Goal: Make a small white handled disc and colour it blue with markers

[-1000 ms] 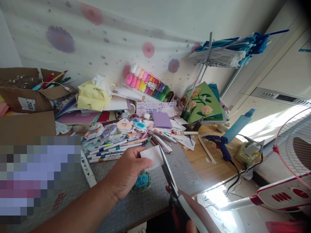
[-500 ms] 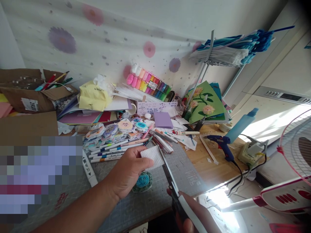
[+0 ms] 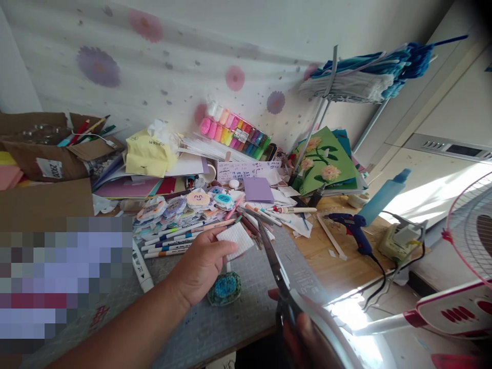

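My left hand [image 3: 200,271] pinches a small white square pad with a textured surface [image 3: 237,241], thumb on top. In my right hand [image 3: 307,333] is a pair of metal scissors [image 3: 273,259], blades pointing up and away from me, a little right of the pad and apart from it. Below the pad, on the grey cutting mat [image 3: 172,333], lies a rounded blue and green craft piece [image 3: 225,288]. Several markers [image 3: 169,251] lie just beyond my left hand, and a thicker white marker [image 3: 141,269] rests left of my wrist.
Decorated cutouts [image 3: 198,199] pile up behind the markers, near a purple paper square [image 3: 259,190]. At the right are a blue glue gun [image 3: 353,230], a light-blue bottle [image 3: 386,197] and a fan [image 3: 472,230]. Cardboard boxes [image 3: 42,197] stand at the left.
The scissors have moved right, away from the pad's edge, and now sit apart from it. My left hand and the pad have shifted slightly left, uncovering more of the blue and green piece.
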`<state>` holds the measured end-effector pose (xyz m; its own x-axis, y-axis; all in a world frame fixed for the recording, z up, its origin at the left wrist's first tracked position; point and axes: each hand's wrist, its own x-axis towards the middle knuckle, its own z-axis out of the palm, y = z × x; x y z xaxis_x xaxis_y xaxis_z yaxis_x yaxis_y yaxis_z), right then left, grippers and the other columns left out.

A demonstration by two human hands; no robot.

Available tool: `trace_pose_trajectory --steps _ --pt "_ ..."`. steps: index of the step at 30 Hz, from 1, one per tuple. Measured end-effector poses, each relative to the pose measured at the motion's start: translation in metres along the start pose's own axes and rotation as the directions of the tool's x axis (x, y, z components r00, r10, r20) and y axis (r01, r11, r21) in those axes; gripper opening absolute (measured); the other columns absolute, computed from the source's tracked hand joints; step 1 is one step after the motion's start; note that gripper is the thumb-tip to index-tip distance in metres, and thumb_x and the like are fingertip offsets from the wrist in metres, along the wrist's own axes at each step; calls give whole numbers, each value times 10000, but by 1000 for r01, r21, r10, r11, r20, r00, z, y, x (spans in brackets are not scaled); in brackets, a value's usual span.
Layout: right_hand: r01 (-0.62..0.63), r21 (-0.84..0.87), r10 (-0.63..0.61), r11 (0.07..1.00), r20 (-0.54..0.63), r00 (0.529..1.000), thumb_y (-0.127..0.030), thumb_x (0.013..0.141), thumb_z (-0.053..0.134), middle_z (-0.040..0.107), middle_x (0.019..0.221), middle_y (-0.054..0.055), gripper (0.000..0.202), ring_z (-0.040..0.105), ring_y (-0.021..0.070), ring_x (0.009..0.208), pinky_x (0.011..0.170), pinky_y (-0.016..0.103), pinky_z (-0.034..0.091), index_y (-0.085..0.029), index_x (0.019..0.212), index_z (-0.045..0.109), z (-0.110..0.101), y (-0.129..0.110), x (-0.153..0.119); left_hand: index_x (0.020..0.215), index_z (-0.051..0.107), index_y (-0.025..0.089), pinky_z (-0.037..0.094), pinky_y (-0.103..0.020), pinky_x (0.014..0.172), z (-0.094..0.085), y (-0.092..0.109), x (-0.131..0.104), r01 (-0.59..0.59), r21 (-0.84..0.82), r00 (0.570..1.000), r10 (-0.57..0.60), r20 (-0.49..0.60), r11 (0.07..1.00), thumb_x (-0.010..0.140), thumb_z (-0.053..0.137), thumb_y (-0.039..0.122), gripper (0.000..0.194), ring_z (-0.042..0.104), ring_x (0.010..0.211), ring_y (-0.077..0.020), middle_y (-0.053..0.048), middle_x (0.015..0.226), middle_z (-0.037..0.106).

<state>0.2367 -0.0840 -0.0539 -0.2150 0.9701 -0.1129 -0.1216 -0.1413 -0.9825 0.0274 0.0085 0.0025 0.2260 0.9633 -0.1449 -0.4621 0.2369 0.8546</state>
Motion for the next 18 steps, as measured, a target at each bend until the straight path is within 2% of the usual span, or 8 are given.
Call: trace_pose_trajectory --steps 2,3,6,8,11,15,18 --pt "-54 98 56 994 -16 998 -672 802 546 429 463 -51 675 256 62 381 383 206 165 -117 1181 602 1 -6 2 985 714 160 470 -357 901 0 2 1 -24 -46 999 25 31 999 662 747 164 325 641 1003 -263 -79 1021 735" --pt "-85 156 84 984 12 996 -684 814 516 421 460 -57 680 248 55 374 375 191 170 -113 1174 604 2 -9 4 995 716 169 469 -369 932 0 4 0 -32 -72 998 36 54 997 667 735 165 329 628 1048 -270 -75 1075 722" --pt "-193 348 125 918 208 970 -720 813 470 392 449 -70 703 251 42 359 363 158 200 -109 1119 633 5 -16 12 1029 712 186 483 -423 955 -1 6 0 -29 -137 990 48 135 990 687 700 182 342 610 1094 -294 -75 1145 696" --pt "-290 442 129 849 358 925 -745 789 477 372 437 -79 709 245 31 341 360 147 218 -116 1062 657 8 -18 19 1059 702 168 479 -453 962 -2 6 0 -22 -160 983 50 179 987 699 681 186 361 607 1104 -316 -105 1147 692" --pt "-377 520 104 767 479 872 -783 734 501 400 465 -74 736 253 17 333 360 137 234 -130 1032 664 13 -19 28 1045 701 149 444 -468 1005 -4 5 2 -31 -179 979 66 195 983 709 662 177 339 602 1123 -327 -129 1154 689" --pt "-386 568 95 727 473 876 -868 663 437 505 576 -21 820 448 66 431 444 159 359 -168 1037 644 21 -21 32 982 700 179 453 -452 1005 -7 3 8 -68 -174 991 87 102 982 718 642 160 271 634 1082 -280 -83 1053 732" --pt "-343 581 81 738 429 900 -870 687 387 582 700 19 824 561 123 534 533 227 450 -196 1099 619 23 -22 35 980 686 173 457 -428 1000 -9 5 12 -112 -119 993 114 8 987 711 649 177 272 624 1106 -277 -85 1073 726"
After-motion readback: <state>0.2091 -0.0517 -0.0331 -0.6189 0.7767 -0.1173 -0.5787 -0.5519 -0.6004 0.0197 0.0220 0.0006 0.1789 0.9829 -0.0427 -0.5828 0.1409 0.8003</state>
